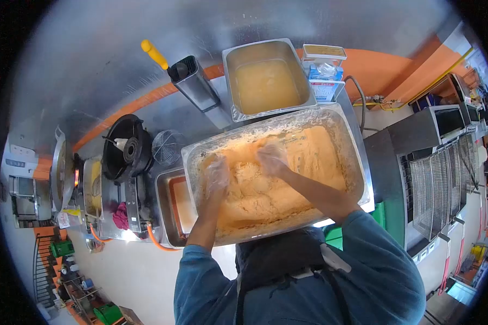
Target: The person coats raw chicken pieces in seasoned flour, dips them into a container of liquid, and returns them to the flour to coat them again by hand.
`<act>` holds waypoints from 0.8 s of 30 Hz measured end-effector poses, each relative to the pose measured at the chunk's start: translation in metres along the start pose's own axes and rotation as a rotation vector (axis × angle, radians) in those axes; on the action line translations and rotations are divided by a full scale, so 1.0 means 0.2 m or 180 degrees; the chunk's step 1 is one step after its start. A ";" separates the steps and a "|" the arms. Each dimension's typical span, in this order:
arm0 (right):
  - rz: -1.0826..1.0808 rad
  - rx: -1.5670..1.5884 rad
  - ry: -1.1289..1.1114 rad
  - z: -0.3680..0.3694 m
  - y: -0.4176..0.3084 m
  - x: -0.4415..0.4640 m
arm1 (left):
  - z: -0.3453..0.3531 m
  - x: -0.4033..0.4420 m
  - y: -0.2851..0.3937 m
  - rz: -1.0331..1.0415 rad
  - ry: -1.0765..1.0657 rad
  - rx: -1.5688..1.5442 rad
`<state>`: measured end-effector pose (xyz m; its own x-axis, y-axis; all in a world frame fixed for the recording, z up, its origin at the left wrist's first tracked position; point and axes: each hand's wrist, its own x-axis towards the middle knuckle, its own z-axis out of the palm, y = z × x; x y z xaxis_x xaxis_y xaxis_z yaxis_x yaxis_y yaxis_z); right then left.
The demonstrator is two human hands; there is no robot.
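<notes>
A large metal pan (271,234) in front of me holds an orange-tinted breading flour (320,157), heaped and uneven. Both my hands are inside the pan, in clear plastic gloves dusted with flour. My left hand (217,173) is in the flour near the pan's left side. Near the middle, toward the far wall, my right hand (273,156) touches the breading. The fingers of both hands are blurred and partly covered by flour, so their closure is unclear. Lumpy coated shapes (249,173) lie between the hands; their kind cannot be made out.
Behind the pan stands a metal tub (230,76) of cloudy yellowish liquid. A blue-and-white box (324,81) is beside it. A metal holder (196,86) with a yellow-handled tool (154,54), a wire strainer (167,147) and a black pot (126,146) are leftward. Fryer baskets (436,184) hang at right.
</notes>
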<state>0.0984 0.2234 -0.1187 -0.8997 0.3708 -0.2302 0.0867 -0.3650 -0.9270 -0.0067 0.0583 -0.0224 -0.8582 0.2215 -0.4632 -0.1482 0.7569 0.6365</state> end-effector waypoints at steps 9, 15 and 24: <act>-0.0179 0.0047 -0.1165 0.03 -0.08 0.15 | 0.10 0.17 -0.12 0.0189 -0.0463 -0.0726; 0.0095 -0.2679 -0.1845 0.06 -0.48 -0.10 | -0.11 0.01 -0.23 0.1580 -0.1466 -0.1683; 0.0816 -0.0010 -0.0299 0.20 -0.17 -0.23 | -0.01 -0.21 -0.29 0.1291 -0.0583 -0.1541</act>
<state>0.1194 0.1844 -0.0656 -0.8840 0.1857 -0.4291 0.3180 -0.4339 -0.8430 0.0379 0.0036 -0.0391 -0.8013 0.5644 -0.1983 -0.0716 0.2387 0.9685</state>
